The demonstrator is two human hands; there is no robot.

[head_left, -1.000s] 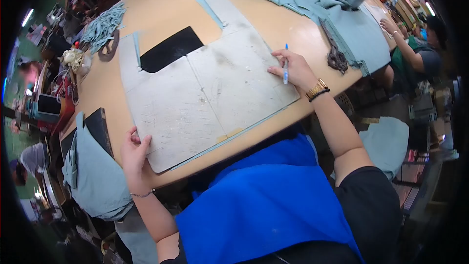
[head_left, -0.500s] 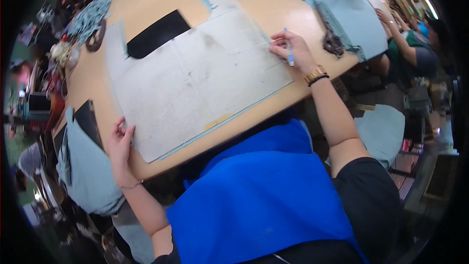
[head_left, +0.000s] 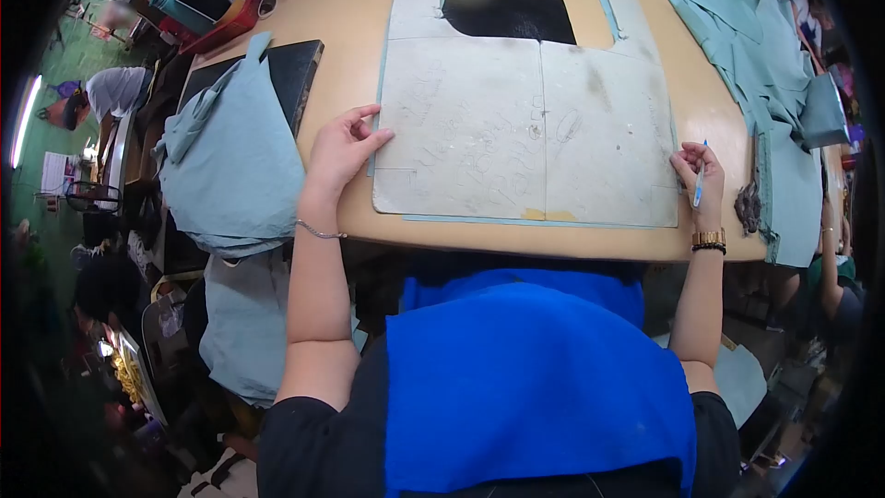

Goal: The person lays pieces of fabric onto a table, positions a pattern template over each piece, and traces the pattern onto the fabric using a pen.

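Observation:
A large off-white pattern board [head_left: 479,138] with pencil marks lies flat on the table in front of me. Light blue-green fabric [head_left: 604,0] shows from under its edges. My left hand [head_left: 348,146] rests at the board's left edge, thumb and forefinger apart, fingertips touching the border. At the right edge, my right hand [head_left: 699,180] holds a blue-and-white pen [head_left: 699,186] upright while thumb and forefinger touch the board. A black piece [head_left: 516,17] sits in the notch at the board's top. Yellowish tape [head_left: 546,215] marks its near edge.
Blue-green cloth [head_left: 230,157] hangs over a dark board [head_left: 307,74] on the left. More fabric [head_left: 728,28] lies along the right side of the wooden table [head_left: 516,238], near a dark frayed bundle [head_left: 748,209]. Another person's arm [head_left: 830,258] is at far right.
My view has turned, so the board now appears square to me and further right. Both hands stay at the board's side edges, and the pen remains in my right hand.

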